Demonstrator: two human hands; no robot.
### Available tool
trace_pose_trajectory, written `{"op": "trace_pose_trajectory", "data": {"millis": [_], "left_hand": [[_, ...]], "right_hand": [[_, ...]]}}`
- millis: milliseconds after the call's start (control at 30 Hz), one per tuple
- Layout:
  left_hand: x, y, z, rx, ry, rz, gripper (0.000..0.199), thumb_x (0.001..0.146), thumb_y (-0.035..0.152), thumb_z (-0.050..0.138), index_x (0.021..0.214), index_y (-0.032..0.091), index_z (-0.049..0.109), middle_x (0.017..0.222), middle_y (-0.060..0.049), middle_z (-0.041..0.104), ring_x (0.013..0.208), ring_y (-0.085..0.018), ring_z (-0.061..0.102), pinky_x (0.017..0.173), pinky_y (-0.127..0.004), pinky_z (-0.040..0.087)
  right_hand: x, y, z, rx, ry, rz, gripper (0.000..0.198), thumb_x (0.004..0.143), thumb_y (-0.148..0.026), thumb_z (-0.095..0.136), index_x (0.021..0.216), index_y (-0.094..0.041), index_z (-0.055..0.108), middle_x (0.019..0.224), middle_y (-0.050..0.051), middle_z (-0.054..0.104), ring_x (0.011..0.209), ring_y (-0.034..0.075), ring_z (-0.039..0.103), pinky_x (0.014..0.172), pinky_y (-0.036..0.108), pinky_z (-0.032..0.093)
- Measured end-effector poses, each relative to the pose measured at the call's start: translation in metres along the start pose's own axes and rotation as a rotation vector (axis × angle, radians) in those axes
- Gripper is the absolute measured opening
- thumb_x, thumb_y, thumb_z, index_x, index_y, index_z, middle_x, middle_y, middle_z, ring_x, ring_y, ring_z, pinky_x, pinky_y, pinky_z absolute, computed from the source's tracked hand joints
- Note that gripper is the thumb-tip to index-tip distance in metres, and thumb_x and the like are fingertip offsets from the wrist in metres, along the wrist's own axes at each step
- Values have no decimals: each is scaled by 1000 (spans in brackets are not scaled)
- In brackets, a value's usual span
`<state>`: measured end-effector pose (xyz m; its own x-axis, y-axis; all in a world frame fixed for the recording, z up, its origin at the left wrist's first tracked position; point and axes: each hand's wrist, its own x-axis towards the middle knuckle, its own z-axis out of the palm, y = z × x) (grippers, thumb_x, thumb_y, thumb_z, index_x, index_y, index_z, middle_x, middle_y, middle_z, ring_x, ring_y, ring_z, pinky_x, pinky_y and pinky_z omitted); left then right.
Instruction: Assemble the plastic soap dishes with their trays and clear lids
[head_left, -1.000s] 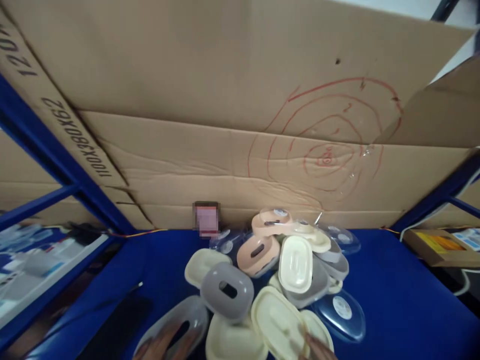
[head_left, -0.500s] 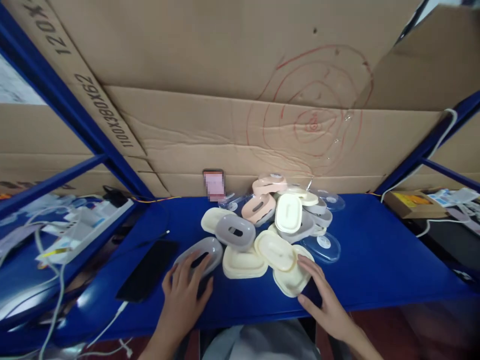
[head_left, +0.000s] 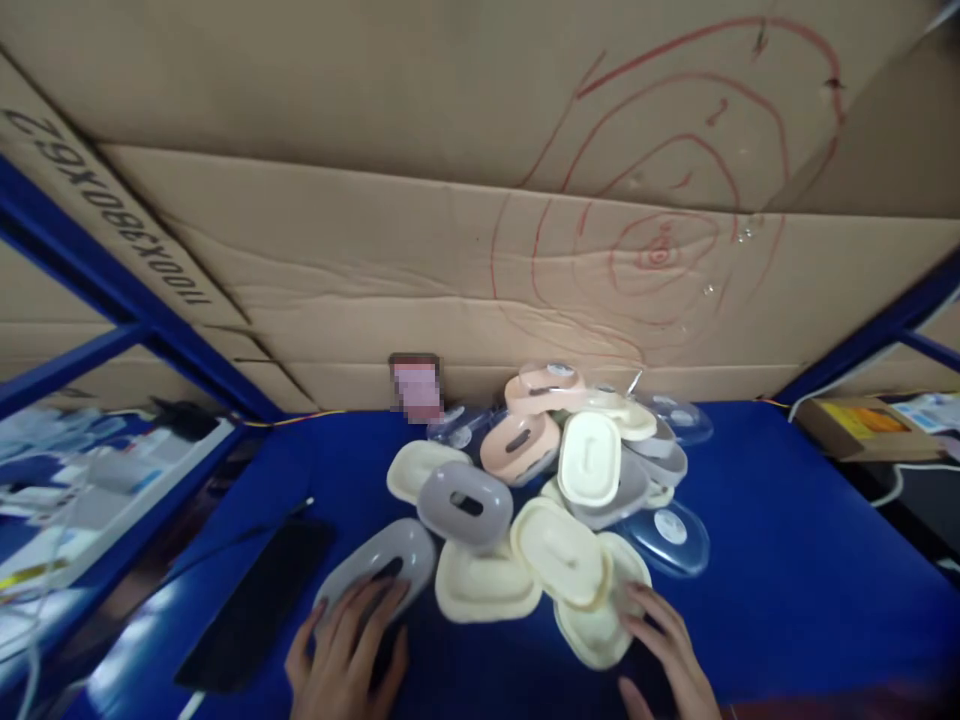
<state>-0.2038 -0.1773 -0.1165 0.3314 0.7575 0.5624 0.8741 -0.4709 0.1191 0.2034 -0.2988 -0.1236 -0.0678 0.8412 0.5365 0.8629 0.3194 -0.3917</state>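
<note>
My left hand [head_left: 351, 640] lies with its fingers spread over the near edge of a grey oval plastic dish [head_left: 401, 548] that has a slot in its middle. My right hand [head_left: 667, 650] has thumb and fingers apart, its fingertips at the right edge of a cream oval piece [head_left: 596, 635]. Another cream piece [head_left: 564, 550] overlaps that one. Between my hands sit a second grey slotted dish [head_left: 486, 508] and a cream tray-like piece [head_left: 487, 590]. Behind them are peach dishes [head_left: 519, 447], an upright-leaning cream piece [head_left: 590, 460] and clear covers [head_left: 670, 545].
A black phone [head_left: 255, 605] with a cable lies left on the blue table [head_left: 780, 560]. A small dark-framed item with a blurred face [head_left: 417, 388] leans on the cardboard wall [head_left: 360, 250]. Blue frame posts [head_left: 82, 265] flank both sides. A cardboard box [head_left: 862, 428] stands far right.
The view has come closer and lower, so the pieces look larger. Both hands remain at the same pieces, and the pile looks unchanged.
</note>
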Motion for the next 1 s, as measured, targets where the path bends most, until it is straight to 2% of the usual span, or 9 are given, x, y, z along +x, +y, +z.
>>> {"op": "trace_pose_trajectory", "data": {"millis": [67, 133, 300, 433, 667, 833, 1000], "left_hand": [[14, -3, -2, -16, 38, 25, 42, 97, 20, 64, 137, 34, 70, 125, -6, 81, 121, -30, 75, 131, -56, 25], [18, -2, -7, -42, 43, 13, 33, 98, 21, 62, 127, 31, 75, 122, -6, 82, 120, -30, 75, 131, -55, 22], [2, 4, -27, -118, -64, 28, 32, 96, 18, 61, 121, 31, 77, 125, -4, 81, 125, -28, 73, 129, -53, 23], [-5, 4, -35, -175, -132, 8, 33, 93, 13, 58, 116, 29, 76, 128, -4, 79, 130, -29, 69, 126, -55, 27], [2, 5, -38, -227, -189, 45, 33, 100, 14, 56, 123, 29, 74, 132, -6, 78, 127, -27, 70, 126, -57, 29], [1, -9, -45, -186, -156, 101, 31, 108, 20, 59, 133, 32, 74, 132, -5, 80, 122, -25, 74, 116, -51, 40], [-4, -6, -44, -191, -130, 123, 31, 108, 21, 59, 133, 34, 74, 133, -4, 79, 124, -26, 73, 117, -52, 41]], "right_hand": [[12, -8, -5, 6, -33, -22, 59, 102, -28, 65, 160, -33, 55, 154, 11, 65, 141, 32, 66, 106, 43, 67], [22, -16, -6, -29, -66, -31, 55, 105, -32, 64, 159, -32, 55, 160, 10, 61, 147, 31, 60, 112, 44, 62], [35, -31, 0, -172, -148, -122, 61, 108, -39, 64, 167, -35, 48, 167, 9, 55, 152, 32, 54, 119, 53, 52], [52, -30, 7, -179, -176, -149, 61, 110, -42, 62, 168, -34, 46, 167, 9, 55, 152, 31, 54, 119, 51, 49], [90, -29, 17, -199, -117, -226, 42, 111, -37, 61, 153, -32, 61, 160, 8, 64, 146, 30, 60, 122, 52, 44], [92, -32, 23, -105, 7, -276, 46, 110, -21, 58, 155, -30, 61, 146, 7, 74, 131, 25, 72, 113, 45, 55], [87, -28, 14, -1, 173, -205, 43, 109, -16, 59, 150, -28, 65, 134, 9, 79, 121, 26, 76, 102, 45, 60]]}}
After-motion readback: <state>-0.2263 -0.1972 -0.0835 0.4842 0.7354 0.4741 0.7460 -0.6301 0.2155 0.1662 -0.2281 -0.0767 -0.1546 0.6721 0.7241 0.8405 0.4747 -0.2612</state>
